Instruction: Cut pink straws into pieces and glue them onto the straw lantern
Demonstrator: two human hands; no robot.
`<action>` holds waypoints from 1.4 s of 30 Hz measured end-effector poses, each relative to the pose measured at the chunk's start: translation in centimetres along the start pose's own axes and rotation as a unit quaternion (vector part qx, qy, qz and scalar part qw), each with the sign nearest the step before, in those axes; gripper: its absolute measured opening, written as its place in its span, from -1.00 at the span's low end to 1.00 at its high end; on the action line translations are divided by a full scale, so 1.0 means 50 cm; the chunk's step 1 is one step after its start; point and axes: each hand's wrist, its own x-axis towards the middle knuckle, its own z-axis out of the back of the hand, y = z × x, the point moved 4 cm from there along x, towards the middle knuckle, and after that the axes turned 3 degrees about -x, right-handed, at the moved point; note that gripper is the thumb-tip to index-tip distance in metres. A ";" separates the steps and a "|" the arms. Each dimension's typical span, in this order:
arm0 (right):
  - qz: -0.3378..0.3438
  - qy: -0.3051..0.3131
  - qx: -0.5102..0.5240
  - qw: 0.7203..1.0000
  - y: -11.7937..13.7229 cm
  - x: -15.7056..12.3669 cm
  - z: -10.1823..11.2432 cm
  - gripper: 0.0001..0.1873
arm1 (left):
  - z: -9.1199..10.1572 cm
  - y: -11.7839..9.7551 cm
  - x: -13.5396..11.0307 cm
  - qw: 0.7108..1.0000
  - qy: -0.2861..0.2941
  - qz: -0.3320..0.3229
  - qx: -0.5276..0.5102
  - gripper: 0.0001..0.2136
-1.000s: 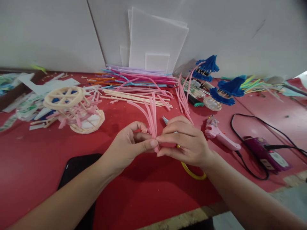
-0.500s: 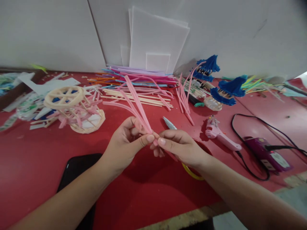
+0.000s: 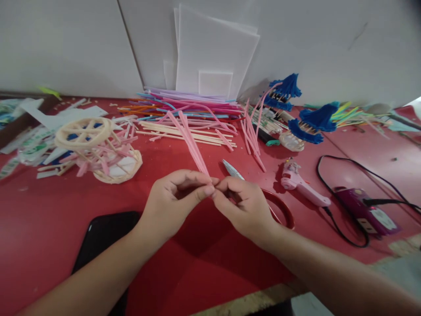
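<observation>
Between my two hands, above the red tabletop, is a small bundle of pink pipe cleaners pointing up and away to the left. My left hand pinches it near its lower end with thumb and fingers. My right hand is closed at that same end, its thumb and fingertips touching the left ones. The very tip of the bundle is hidden by the fingers. Beyond and beneath my right hand lies a pair of scissors, blade pointing away, with a red handle partly covered.
A pink glue gun and a purple power strip with black cords lie right. A cream wheel-shaped frame stands left, a black phone-like slab below it. Piled pipe cleaners and blue-topped models line the back.
The pink pipe cleaners have gone from spread apart to a tighter bundle. My left fingers have closed further round them, and my right fingers have curled in. More of the scissors' red handle shows.
</observation>
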 end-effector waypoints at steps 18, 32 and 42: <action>0.057 0.000 -0.164 0.985 0.008 0.017 0.045 -0.93 | 0.015 0.015 0.028 0.997 -0.009 0.034 -0.063 -0.84; -0.150 0.245 -0.575 0.766 -0.059 -0.069 0.153 -0.80 | -0.004 -0.020 0.003 0.975 0.000 -0.100 0.201 -0.83; -0.092 0.268 -0.415 0.865 -0.037 -0.031 0.247 -0.60 | -0.007 -0.022 -0.008 0.957 0.043 -0.134 0.252 -0.83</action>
